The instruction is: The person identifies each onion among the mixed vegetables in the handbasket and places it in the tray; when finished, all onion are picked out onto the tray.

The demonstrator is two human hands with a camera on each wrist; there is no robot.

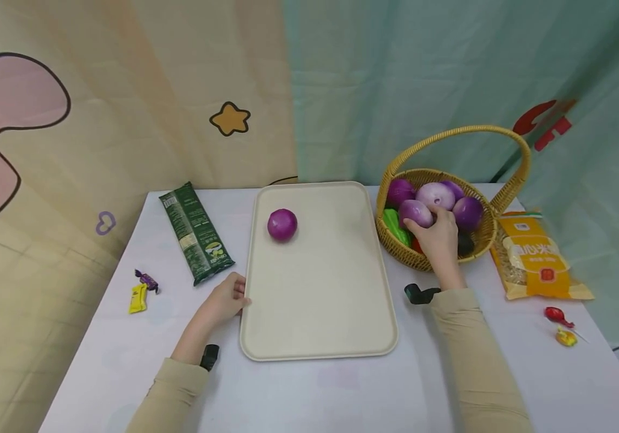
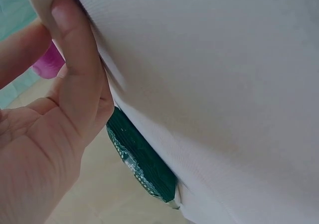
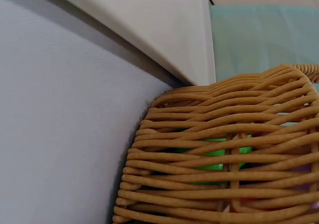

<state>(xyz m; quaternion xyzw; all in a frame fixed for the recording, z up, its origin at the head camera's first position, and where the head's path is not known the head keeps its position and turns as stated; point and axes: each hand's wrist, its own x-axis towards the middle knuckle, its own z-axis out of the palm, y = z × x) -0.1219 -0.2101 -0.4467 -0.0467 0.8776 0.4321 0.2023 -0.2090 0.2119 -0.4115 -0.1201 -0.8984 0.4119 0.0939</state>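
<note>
The red onion (image 1: 415, 213) lies in the wicker basket (image 1: 396, 243) at the right of the table (image 1: 309, 391), resting on top of three more onions and a green vegetable (image 1: 394, 225). The right hand (image 1: 438, 236) reaches over the near rim; its grip closes around this onion, fingers curled on the smooth, rounded skin. The basket is woven from tan cane in horizontal bands, visible close up in the right wrist view (image 3: 214, 159), with an arched handle (image 1: 461, 130) that leaves the front open for access.

A second onion (image 1: 282, 225), deep purple and glossy, sits alone on the upper part of the beige tray (image 1: 341, 313). The tray is flat, matte, rectangular with rounded corners and a raised lip. The left hand (image 1: 226, 300) pinches its left edge, thumb on top (image 2: 67, 30), apparently to steady it.

A green crinkled packet (image 1: 195, 233) lies left of the tray; an orange packet (image 1: 536, 255) lies right of the basket. Wrapped candies (image 1: 143, 290) sit near the table edges.
</note>
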